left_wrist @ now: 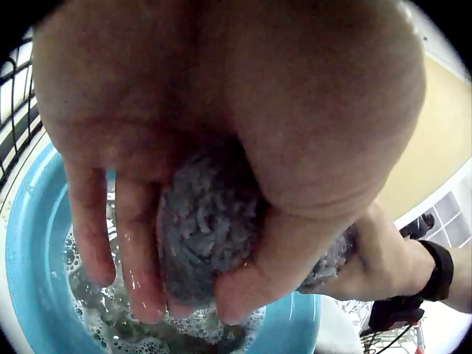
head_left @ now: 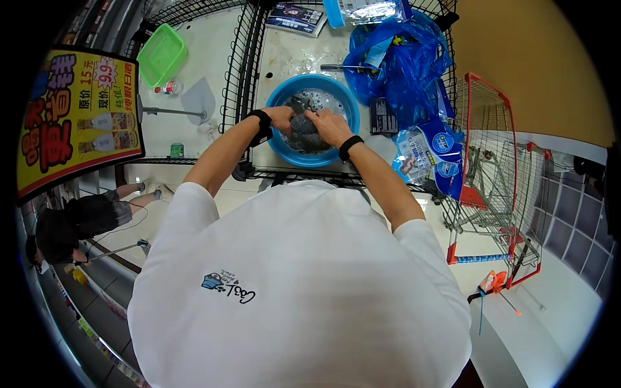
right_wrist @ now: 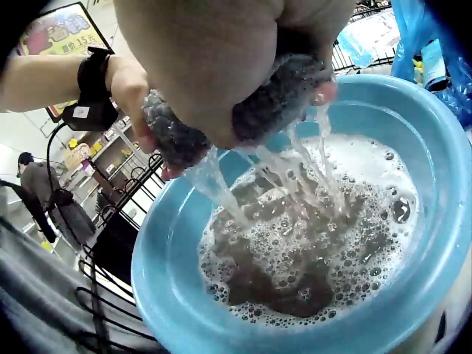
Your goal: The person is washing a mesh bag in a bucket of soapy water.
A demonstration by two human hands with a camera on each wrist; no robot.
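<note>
Over a blue basin (head_left: pixel 277 150) of foamy, murky water, both hands grip one wet grey cloth (head_left: pixel 304 131). The left hand (head_left: pixel 281 119) is on its left part; in the left wrist view the cloth (left_wrist: pixel 210 221) bulges between thumb and fingers of that hand (left_wrist: pixel 221 110). The right hand (head_left: pixel 331 127) grips the other part. In the right wrist view, water streams from the bunched cloth (right_wrist: pixel 284 96) under the right hand (right_wrist: pixel 214 59) into the basin (right_wrist: pixel 169 265). Some fingers are hidden by the palms and cloth.
Right of the basin lie a blue plastic bag (head_left: pixel 414 71), a dark box (head_left: pixel 383 116) and blue-white packages (head_left: pixel 430 152). A green basket (head_left: pixel 162 57), bottle (head_left: pixel 169 88) and scraper (head_left: pixel 197 100) lie left beyond a black wire rack (head_left: pixel 236 71). Shopping carts (head_left: pixel 495 174) stand at right.
</note>
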